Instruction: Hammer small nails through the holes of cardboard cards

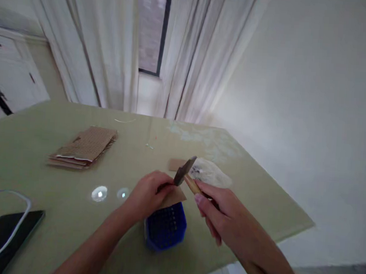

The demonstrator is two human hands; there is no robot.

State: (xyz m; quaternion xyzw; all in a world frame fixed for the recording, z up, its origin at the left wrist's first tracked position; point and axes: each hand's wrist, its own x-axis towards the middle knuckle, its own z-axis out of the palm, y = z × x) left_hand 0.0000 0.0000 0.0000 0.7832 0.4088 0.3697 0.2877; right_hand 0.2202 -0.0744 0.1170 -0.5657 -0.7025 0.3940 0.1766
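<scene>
1. Black and glossy, one phone-like device (5, 225) lies at the lower left of the surface (259, 203), one white cable (29, 205) looping across it.
2. Farther back, one stack of brown cardboard (85, 145), several layers deep, the sheets too blurred to count.
3. And here comes the first of two hands, the left hand (150, 193): a narrow grip, pinching one loose cardboard piece (173, 197). Anything else between those fingertips? Impossible to tell.
4. Below that piece sits one blue basket (164, 245), partly covered, slots showing inside.
5. Now the crux: one hammer (186, 171), its head right by the left fingertips, up and left of the right hand (217, 205). Its handle's long axis slants up and leftward out of that grip; the left hand is nearer the head. Touching or apart, the view won't settle.
6. Beyond the hammer, one flat brown strip (175, 164), then one crumpled clear plastic bag (214, 174).
7. Rightmost, the right hand's grip: fingers wrapped around the wooden handle, hammer held above the surface.
</scene>
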